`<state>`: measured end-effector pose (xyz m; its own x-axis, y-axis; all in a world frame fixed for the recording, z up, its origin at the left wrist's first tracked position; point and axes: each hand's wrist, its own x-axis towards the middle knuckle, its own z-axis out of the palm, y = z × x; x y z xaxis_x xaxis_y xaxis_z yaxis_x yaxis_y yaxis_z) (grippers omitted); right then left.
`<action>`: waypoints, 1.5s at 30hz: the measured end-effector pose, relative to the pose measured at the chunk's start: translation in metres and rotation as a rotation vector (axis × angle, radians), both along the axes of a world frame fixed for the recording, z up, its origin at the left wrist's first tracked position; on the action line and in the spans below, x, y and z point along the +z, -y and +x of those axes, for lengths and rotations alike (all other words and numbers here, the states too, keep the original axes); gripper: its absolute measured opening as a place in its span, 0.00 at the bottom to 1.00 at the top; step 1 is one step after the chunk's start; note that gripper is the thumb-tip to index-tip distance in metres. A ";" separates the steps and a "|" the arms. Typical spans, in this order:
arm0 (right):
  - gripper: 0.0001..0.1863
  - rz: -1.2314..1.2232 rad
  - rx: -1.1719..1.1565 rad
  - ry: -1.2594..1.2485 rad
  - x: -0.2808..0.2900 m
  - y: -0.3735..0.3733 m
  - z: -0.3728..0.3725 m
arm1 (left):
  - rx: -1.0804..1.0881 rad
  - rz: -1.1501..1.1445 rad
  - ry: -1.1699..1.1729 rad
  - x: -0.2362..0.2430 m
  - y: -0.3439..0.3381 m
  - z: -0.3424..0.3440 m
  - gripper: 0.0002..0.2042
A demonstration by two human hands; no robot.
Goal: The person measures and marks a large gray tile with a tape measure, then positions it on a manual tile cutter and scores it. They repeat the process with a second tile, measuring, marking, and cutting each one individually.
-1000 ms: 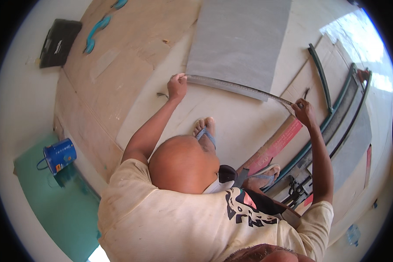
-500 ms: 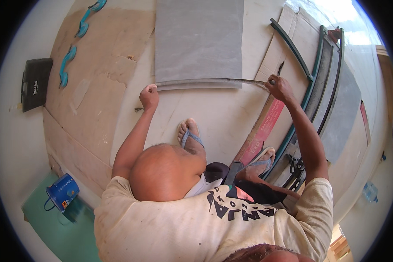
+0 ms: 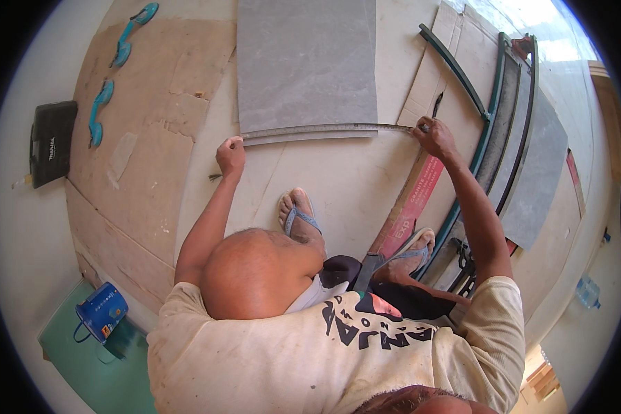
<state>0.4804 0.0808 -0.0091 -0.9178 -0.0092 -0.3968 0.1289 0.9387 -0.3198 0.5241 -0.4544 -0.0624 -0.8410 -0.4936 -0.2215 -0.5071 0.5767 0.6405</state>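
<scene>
A grey marbled tile (image 3: 307, 62) lies on the pale floor ahead of me. A steel measuring tape (image 3: 324, 127) stretches across its near end, roughly parallel to the edge. My left hand (image 3: 231, 155) pinches the tape's end at the tile's near left corner. My right hand (image 3: 435, 138) is closed on the tape's other end, beyond the tile's right edge; the case is mostly hidden by my fingers. My sandalled feet stand just short of the tile, beside a long pink-and-brown cardboard strip (image 3: 421, 186).
Teal suction lifters (image 3: 100, 103) lie on cardboard (image 3: 138, 172) at left, near a black case (image 3: 52, 145). A blue bucket (image 3: 103, 310) sits lower left. A long tile cutter (image 3: 504, 117), a grey board (image 3: 545, 165) and a water bottle (image 3: 586, 293) are at right.
The view has turned, so the tile and tape now appear more level and further left than a second ago. Both hands still grip the stretched tape.
</scene>
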 end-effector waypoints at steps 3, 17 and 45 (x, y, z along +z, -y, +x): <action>0.18 -0.007 -0.005 0.001 0.001 0.004 0.000 | 0.005 -0.004 0.009 0.001 0.003 0.002 0.14; 0.18 -0.134 -0.023 -0.075 0.039 0.035 0.008 | 0.060 -0.064 -0.146 0.001 -0.003 -0.015 0.13; 0.29 -1.443 -1.016 0.158 0.105 0.011 0.153 | -1.577 0.377 0.446 0.174 -0.399 -0.004 0.40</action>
